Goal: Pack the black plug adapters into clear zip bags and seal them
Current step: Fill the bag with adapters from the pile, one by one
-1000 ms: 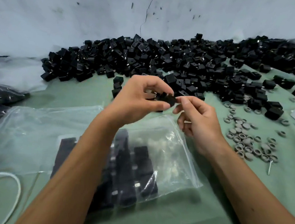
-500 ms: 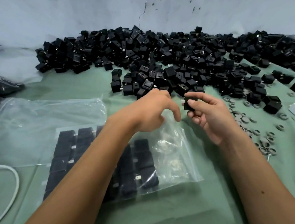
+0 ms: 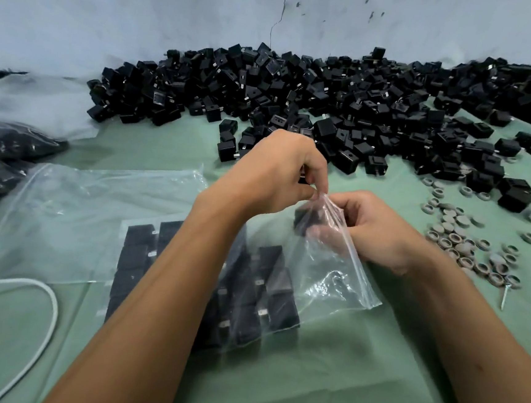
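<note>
Left hand (image 3: 279,176) with its grip closed on the raised lip of the clear zip bag (image 3: 325,271), pinching the film between thumb and forefinger; right hand (image 3: 374,230) curled round one black plug adapter (image 3: 304,217), pushed into the bag's mouth and seen through the plastic. Bag lying on the green surface (image 3: 338,384) directly below both forearms, mouth lifted toward the hands, far from sealed. Already inside: neat rows of adapters (image 3: 262,294), packed flat and side by side, small metal prongs glinting at their edges, filling most of the lower part. By the look of it well along with this one bag, a last row or so and the zip left to do. Overall task barely dented: a huge loose heap of adapters (image 3: 331,97) piled along the wall beyond the hands. Another clear bag (image 3: 64,209) lying flat to the left, dark filled bags (image 3: 2,152) at the far left edge. Adapters small, boxy, matte black.
</note>
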`<state>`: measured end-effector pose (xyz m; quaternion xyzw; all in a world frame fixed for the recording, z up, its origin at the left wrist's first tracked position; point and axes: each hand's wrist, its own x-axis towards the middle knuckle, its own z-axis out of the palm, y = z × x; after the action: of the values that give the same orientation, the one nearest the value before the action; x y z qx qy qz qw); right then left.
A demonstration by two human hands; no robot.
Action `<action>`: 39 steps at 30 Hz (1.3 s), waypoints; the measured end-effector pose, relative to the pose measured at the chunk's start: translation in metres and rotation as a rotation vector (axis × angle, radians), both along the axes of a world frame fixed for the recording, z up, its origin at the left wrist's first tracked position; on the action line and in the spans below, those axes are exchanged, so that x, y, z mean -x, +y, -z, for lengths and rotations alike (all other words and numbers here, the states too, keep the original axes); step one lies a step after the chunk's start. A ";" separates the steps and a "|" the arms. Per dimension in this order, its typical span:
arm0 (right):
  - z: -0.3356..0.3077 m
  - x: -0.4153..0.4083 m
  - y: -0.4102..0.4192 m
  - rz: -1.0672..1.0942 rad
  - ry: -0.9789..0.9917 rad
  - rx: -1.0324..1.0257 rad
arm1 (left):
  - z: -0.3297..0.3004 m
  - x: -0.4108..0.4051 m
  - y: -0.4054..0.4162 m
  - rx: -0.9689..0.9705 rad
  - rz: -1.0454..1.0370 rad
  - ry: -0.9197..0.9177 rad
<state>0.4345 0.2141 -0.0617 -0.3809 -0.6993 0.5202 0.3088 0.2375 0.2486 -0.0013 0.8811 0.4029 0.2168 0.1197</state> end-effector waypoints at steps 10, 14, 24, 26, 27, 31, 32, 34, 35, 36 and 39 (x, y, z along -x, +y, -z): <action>0.006 0.027 -0.009 0.068 -0.154 -0.063 | 0.005 0.005 0.007 -0.062 -0.094 -0.118; 0.007 0.029 -0.011 0.110 -0.149 -0.039 | 0.011 0.030 0.016 -0.073 -0.388 -0.010; 0.016 0.038 -0.006 0.144 -0.217 -0.066 | 0.005 0.078 0.023 -0.042 -0.683 -0.222; 0.018 0.039 -0.005 0.140 -0.215 -0.086 | 0.005 0.081 0.022 -0.045 -0.702 -0.257; 0.019 0.040 -0.005 0.147 -0.221 -0.111 | 0.004 0.081 0.022 -0.052 -0.709 -0.271; 0.022 0.047 -0.008 0.171 -0.189 -0.138 | 0.004 0.080 0.022 -0.085 -0.726 -0.316; 0.021 0.048 -0.010 0.166 -0.201 -0.142 | 0.004 0.080 0.022 -0.085 -0.725 -0.320; 0.018 0.049 -0.016 0.155 -0.194 -0.119 | 0.005 0.078 0.022 -0.083 -0.721 -0.323; 0.014 0.048 -0.019 0.142 -0.199 -0.108 | 0.006 0.078 0.023 -0.082 -0.719 -0.322; 0.011 0.048 -0.021 0.129 -0.214 -0.113 | 0.006 0.077 0.023 -0.083 -0.718 -0.320; 0.005 0.047 -0.023 0.108 -0.232 -0.146 | 0.007 0.077 0.023 -0.072 -0.717 -0.318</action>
<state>0.3872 0.1906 -0.0671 -0.4521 -0.7447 0.4029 0.2804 0.1607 0.2712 -0.0083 0.6437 0.6537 0.3924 0.0665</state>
